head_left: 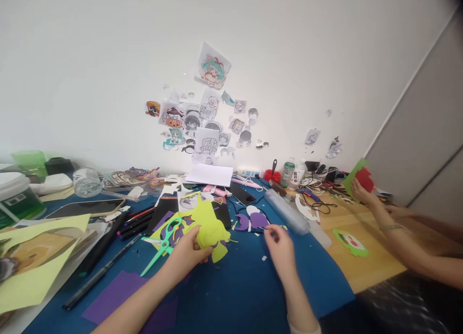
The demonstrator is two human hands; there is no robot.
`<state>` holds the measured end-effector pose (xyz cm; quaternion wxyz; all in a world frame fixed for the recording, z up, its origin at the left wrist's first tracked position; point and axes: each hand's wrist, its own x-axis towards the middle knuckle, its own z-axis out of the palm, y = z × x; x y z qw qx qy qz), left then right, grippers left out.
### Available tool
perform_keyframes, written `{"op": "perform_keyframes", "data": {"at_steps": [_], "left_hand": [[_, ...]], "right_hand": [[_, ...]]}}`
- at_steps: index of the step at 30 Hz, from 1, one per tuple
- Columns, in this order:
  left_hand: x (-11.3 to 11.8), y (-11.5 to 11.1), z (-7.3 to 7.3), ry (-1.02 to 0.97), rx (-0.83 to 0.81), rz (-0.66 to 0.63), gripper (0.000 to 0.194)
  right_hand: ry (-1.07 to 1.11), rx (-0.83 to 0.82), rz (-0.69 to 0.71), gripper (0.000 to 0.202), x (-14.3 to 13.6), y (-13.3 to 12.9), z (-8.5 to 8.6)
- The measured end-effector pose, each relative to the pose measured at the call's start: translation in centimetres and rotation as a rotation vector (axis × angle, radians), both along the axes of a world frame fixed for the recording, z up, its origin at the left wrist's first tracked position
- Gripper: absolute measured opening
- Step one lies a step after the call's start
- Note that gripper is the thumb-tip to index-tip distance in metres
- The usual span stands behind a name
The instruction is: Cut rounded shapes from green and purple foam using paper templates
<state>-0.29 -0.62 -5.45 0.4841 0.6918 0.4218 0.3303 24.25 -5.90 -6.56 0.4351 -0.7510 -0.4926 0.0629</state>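
Note:
My left hand (193,247) is closed on a yellow-green paper cutout (211,225), holding it above the blue table cover (231,295). Green-handled scissors (166,240) lie just left of that hand, over yellow and purple paper scraps. My right hand (278,245) has its thumb and forefinger pinched together beside purple paper pieces (257,220). Whatever is between those fingertips, if anything, is too small to name. A large purple sheet (115,295) lies flat at the lower left, partly under my left forearm.
Black pens (135,228), a tablet-like device (85,208) and a green-labelled tub (18,199) are on the left. A clear plastic roll (285,211) and bottles (288,172) stand or lie to the right. A co-worker's hand (360,192) holds red and green paper at far right.

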Motion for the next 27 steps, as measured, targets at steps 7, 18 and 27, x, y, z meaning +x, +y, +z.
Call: {"op": "perform_keyframes", "data": {"at_steps": [7,18,27], "left_hand": [[0.2,-0.3,0.6,0.012,-0.022,-0.012,0.044],[-0.1,-0.4,1.0,-0.030,-0.031,-0.065,0.040],[0.3,-0.9,1.4,-0.056,-0.076,-0.074,0.039]], "right_hand": [[-0.490,-0.415,-0.018,0.027,7.0,1.9,1.3],[-0.611,-0.671,0.080,0.015,6.9,3.3,3.0],[-0.593,-0.791,0.191,0.009,6.6,3.6,5.5]]}}
